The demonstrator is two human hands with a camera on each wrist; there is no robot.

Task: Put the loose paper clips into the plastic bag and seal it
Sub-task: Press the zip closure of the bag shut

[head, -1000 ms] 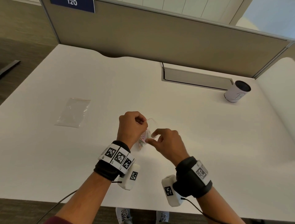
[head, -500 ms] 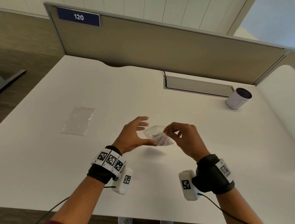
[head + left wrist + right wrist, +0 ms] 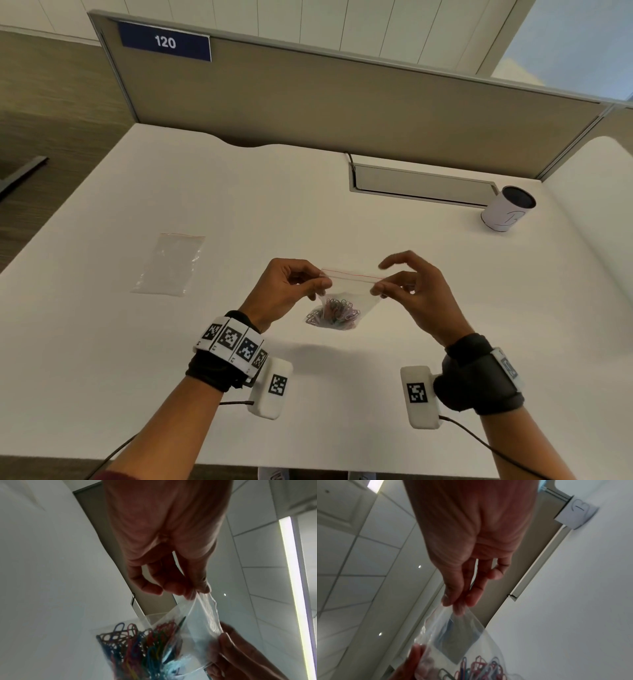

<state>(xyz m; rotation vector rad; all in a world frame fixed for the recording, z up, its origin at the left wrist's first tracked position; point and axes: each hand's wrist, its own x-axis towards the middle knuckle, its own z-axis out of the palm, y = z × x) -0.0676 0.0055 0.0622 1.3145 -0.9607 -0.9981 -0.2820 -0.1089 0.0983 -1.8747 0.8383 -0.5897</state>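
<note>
A small clear plastic bag (image 3: 349, 291) with a red zip line hangs upright above the white desk (image 3: 342, 394), between both hands. Coloured paper clips (image 3: 334, 313) lie bunched in its bottom. My left hand (image 3: 320, 282) pinches the bag's top left corner, and my right hand (image 3: 376, 289) pinches the top right corner, its index finger lifted free. In the left wrist view the left hand (image 3: 197, 593) pinches the bag (image 3: 202, 622) above the clips (image 3: 142, 649). The right wrist view has my right hand (image 3: 457, 605) pinching the bag (image 3: 453, 635), clips (image 3: 479, 669) below.
A second, empty clear bag (image 3: 169, 263) lies flat on the desk to the left. A white cup (image 3: 507, 209) stands at the back right beside a grey cable tray slot (image 3: 421, 186). A partition wall (image 3: 342, 113) closes off the desk's far side.
The bag was turned from lying sideways between the hands to hanging upright. Both hands moved apart and now pinch its two top corners, stretching the top edge.
</note>
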